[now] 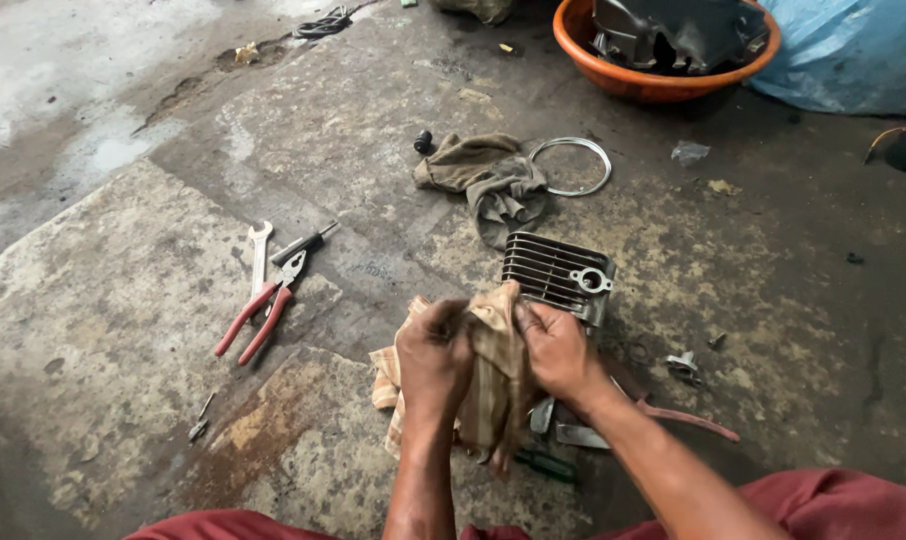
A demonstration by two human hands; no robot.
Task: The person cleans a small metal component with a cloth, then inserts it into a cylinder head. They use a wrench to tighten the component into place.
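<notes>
Low over the stained concrete floor (123, 300), a checked cloth (493, 385) is bunched between both hands; the left hand (435, 362) is clenched on its upper left folds, and the right hand (558, 350) grasps its upper right edge, thumb pressed into the fabric; the rest of the cloth hangs down and spreads onto the floor beneath the wrists. Just behind the hands, touching the cloth's top edge, lies a finned metal engine cylinder (558, 275), its fins facing up; whether the cloth wraps anything inside cannot be told. Under the right forearm lie a green-handled screwdriver (545, 464), some flat metal pieces (578, 435) and a reddish-handled tool (688, 418); a small metal fitting (683, 366) sits to the right. Well to the left rest red-handled pliers (263, 310), a spanner (259, 255) and a black-handled screwdriver (303, 243). Farther back are a grey rag (488, 180), a wire ring (571, 166), and an orange basin (663, 50) holding a dark engine part (678, 30).
</notes>
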